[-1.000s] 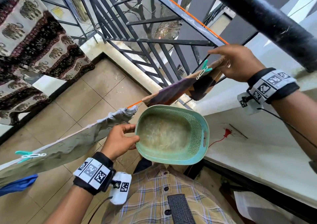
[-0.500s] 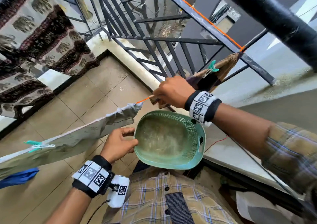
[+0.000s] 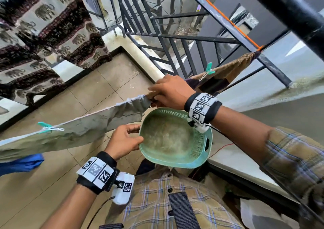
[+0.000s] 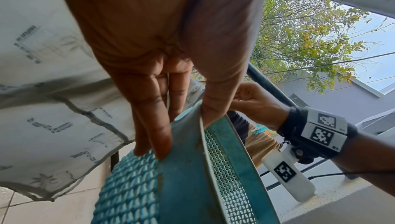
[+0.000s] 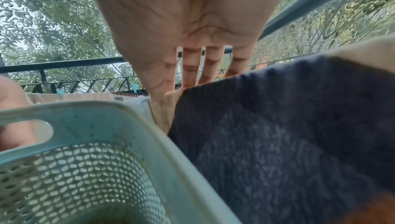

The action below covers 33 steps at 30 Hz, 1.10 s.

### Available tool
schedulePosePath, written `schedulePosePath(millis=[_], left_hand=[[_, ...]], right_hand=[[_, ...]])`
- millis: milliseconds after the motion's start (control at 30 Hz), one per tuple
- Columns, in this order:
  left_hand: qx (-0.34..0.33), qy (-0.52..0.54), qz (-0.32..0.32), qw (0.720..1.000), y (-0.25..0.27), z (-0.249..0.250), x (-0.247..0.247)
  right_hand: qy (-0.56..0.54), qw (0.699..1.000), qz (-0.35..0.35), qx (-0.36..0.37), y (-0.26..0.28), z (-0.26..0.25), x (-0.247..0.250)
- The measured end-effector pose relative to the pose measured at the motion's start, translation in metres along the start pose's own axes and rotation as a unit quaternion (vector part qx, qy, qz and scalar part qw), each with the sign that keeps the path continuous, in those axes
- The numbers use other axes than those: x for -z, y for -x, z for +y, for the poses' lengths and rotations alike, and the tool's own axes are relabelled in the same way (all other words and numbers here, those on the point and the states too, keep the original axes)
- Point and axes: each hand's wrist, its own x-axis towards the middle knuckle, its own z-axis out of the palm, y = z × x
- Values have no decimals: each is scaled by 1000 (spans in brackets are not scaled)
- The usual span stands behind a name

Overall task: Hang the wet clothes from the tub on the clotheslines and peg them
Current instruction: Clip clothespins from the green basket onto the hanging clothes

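Daylight is falling on a balcony floor of beige tiles (image 3: 43,185). A dark metal railing (image 3: 175,39) is running along the low kerb beyond the fingers, with leafy trees (image 4: 303,30) showing past it (branches bare lower down). A grey wall (image 3: 231,13) is standing past the railing.

Head view looking steeply down, both wrist views close, all sharing the tub (image 3: 177,160)

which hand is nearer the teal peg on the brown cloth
Right. The right hand is on the clothesline, at the near end of the brown cloth that carries the teal peg. The left hand is lower, gripping the tub rim.
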Motion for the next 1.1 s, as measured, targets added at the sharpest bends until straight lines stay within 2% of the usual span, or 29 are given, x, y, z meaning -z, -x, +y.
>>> schedulePosePath(millis=[100, 233, 400, 500, 600, 700, 967, 1100], left_hand=[[-12, -5, 7, 1000, 7, 0, -5], [-18, 9, 25, 999, 19, -7, -6], [-17, 57, 75, 995, 54, -24, 0], [-10, 92, 113, 989, 84, -43, 9], [-4, 117, 156, 981, 118, -69, 23], [14, 144, 206, 968, 150, -102, 38], [52, 223, 312, 922, 241, -201, 78], [63, 305, 362, 879, 295, -270, 108]], right_hand=[[-14, 999, 38, -4, 21, 2, 16], [-20, 996, 42, -75, 64, 11, 38], [-33, 984, 86, -150, 131, 15, 28], [-77, 971, 117, -193, 163, 4, 18], [-92, 971, 38, -218, 177, -18, 1], [-105, 974, -41, -195, 174, -53, -27], [-148, 976, -106, -121, 121, -187, -78], [-160, 975, -139, -71, 89, -269, -100]])
